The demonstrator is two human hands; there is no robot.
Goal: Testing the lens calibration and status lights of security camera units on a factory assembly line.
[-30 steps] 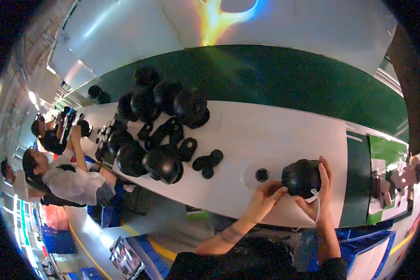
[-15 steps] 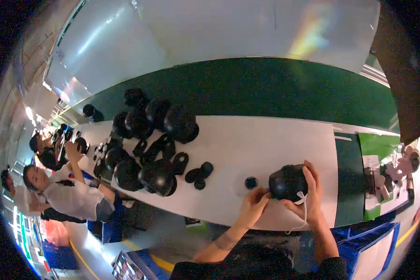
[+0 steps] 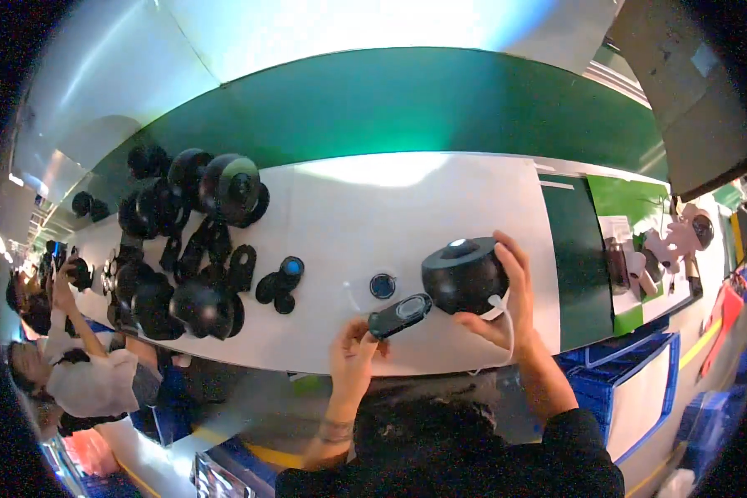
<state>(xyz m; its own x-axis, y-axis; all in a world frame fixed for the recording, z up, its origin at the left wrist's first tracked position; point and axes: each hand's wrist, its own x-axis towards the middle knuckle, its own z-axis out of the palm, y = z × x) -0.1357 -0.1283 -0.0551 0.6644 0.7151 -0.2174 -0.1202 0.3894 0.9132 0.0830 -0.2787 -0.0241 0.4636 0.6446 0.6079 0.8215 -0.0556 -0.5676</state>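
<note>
A black rounded housing [image 3: 463, 282] with a flat rim and a bright spot on top is tilted over the white tabletop. My right hand [image 3: 516, 311] is wrapped around its right side, fingers behind and thumb in front. A white cable [image 3: 509, 330] hangs from the housing beside that thumb. My left hand [image 3: 354, 353] pinches one end of an oblong black piece [image 3: 400, 316] with an oval, lighter centre. The piece's other end meets the housing's left side; whether they are joined, I cannot tell. Behind it, a small round black part [image 3: 382, 286] lies on the table.
To the left stand several black round housings [image 3: 203, 307], with oblong black parts [image 3: 242, 267] among them and small round black parts [image 3: 284, 282] nearer. White devices [image 3: 657, 249] lie on the right. Blue crates [image 3: 631, 390] stand below the right edge. A person [image 3: 100, 373] works at far left.
The view has shifted, so the table's things appear further left. The housing has tipped, showing its flat rim. My left hand has drawn away from it, and the oblong piece now shows between them.
</note>
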